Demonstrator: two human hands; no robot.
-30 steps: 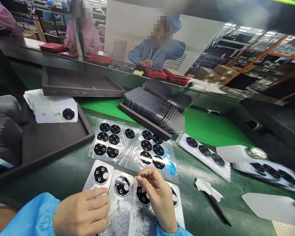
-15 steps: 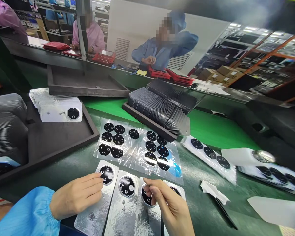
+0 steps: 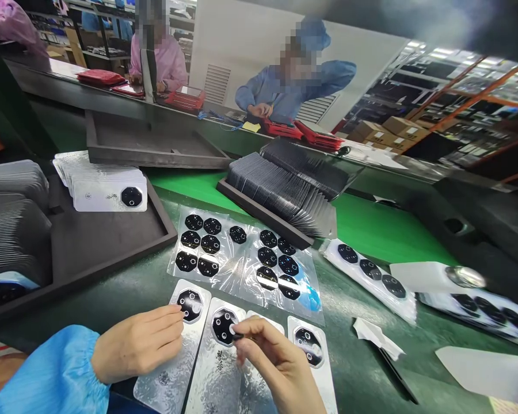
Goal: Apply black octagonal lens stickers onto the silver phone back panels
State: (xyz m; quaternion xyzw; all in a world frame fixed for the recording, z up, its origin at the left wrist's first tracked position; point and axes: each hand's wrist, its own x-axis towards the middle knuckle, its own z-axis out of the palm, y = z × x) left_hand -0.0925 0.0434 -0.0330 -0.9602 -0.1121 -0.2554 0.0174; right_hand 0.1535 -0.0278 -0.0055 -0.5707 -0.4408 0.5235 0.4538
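Note:
Several silvery phone back panels lie side by side in front of me, with black octagonal camera covers at their far ends. My left hand [image 3: 140,343] rests on the leftmost panel [image 3: 172,362], fingers stretched out and close together, tips at its black cover [image 3: 190,305]. My right hand [image 3: 280,362] pinches a small dark piece [image 3: 238,336] between thumb and forefinger. That piece is over the right edge of the second panel's cover [image 3: 223,326]; its exact kind is unclear. The third panel [image 3: 263,322] is mostly hidden under my right hand. The rightmost panel [image 3: 313,356] shows its cover.
Clear film [image 3: 231,276] with several black covers lies beyond the panels. Trays hold dark stacked panels [image 3: 280,190] and silvery panels [image 3: 110,190]. Bagged covers [image 3: 369,276], black tweezers [image 3: 395,371] and a white scrap [image 3: 377,338] lie right. Co-workers sit across the bench.
My right hand has moved left from the third panel's cover to the second's, still pinching. The rightmost panel's cover is now uncovered to view. My left hand stays on the leftmost panel.

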